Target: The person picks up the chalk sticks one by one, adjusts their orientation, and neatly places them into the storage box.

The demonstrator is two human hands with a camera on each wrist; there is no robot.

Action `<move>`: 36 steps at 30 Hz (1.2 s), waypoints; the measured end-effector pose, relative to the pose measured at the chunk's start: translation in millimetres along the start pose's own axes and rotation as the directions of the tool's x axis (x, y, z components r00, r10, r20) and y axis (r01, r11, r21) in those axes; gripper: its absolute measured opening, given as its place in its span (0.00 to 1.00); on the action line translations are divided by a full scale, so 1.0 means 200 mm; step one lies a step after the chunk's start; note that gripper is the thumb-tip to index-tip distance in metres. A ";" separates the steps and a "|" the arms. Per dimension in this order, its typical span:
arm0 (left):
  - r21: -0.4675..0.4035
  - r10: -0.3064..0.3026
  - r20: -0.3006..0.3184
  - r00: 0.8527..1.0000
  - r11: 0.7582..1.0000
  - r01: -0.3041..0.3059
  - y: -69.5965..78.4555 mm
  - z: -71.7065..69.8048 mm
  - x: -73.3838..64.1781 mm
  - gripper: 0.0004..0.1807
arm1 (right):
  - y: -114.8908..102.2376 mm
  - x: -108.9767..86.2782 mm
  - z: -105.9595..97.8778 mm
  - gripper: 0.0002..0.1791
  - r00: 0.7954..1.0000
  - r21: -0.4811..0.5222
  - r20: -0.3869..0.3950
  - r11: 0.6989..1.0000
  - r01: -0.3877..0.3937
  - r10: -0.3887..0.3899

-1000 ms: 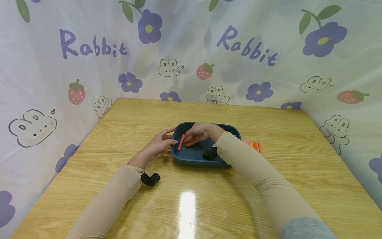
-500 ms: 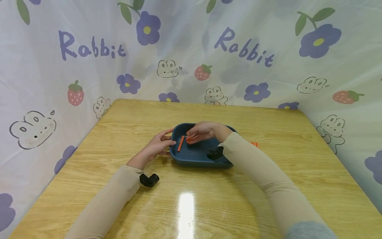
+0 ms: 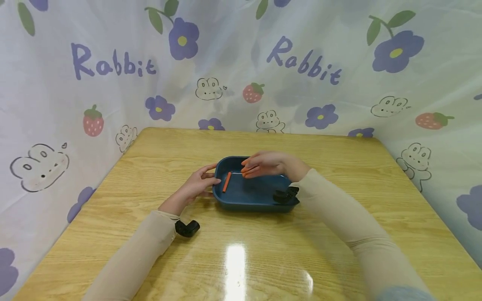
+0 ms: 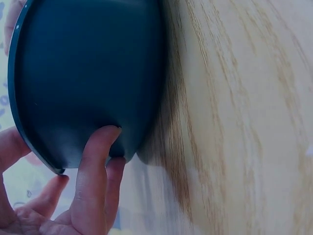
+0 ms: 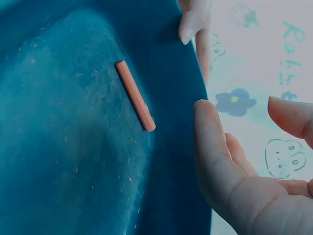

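Note:
An orange stick [image 3: 226,182], slim and round like clay or chalk, lies on the floor of the dark blue tray [image 3: 256,205] near its left end. My left hand [image 3: 197,184] holds that end, with the thumb over the rim and the fingers against the outer wall. In the left wrist view, bent fingers [image 4: 90,181] press the tray's outside. My right hand [image 3: 265,164] hovers over the far side of the tray, fingers extended. The right wrist view shows nothing between its thumb and fingers, and the orange stick [image 5: 135,96] lies apart from it.
The tray stands on a light wooden table [image 3: 180,263]. A printed cloth [image 3: 233,50] with rabbits, flowers and strawberries hangs behind and at both sides. A black wrist device [image 3: 286,195] sits at my right cuff, over the tray's right part.
My right hand has risen from the tray floor and shifted right. Several coloured sticks right of the tray are now hidden by my forearm. My left hand keeps its hold; the orange stick stays put.

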State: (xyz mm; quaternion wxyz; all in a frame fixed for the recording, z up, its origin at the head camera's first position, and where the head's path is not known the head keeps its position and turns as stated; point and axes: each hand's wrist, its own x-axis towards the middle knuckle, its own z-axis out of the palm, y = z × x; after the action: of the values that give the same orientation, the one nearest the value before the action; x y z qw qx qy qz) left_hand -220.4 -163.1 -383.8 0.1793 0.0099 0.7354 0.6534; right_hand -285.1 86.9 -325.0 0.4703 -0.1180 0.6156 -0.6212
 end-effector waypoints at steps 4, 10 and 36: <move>-0.001 0.003 0.001 1.000 1.000 -0.003 0.00 0.00 0.00 0.36 | 0.01 -0.06 -0.02 0.28 0.999 -0.030 0.006 0.999 0.038 -0.038; -0.004 0.013 0.010 1.000 1.000 -0.013 -0.02 -0.01 0.01 0.37 | 0.05 -0.15 -0.05 0.29 0.996 -0.021 0.019 0.996 0.085 -0.085; 0.008 0.017 0.015 1.000 1.000 -0.017 -0.01 0.00 0.01 0.36 | 0.21 -0.51 -0.22 0.29 0.977 -0.032 -0.052 0.978 0.204 -0.206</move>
State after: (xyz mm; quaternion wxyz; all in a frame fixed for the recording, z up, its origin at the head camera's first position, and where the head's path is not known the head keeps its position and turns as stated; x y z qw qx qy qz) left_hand -220.8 -163.3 -386.9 0.1793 0.0218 0.7364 0.6519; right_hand -243.6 199.3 -327.3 0.3849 -0.1699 0.6211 -0.6612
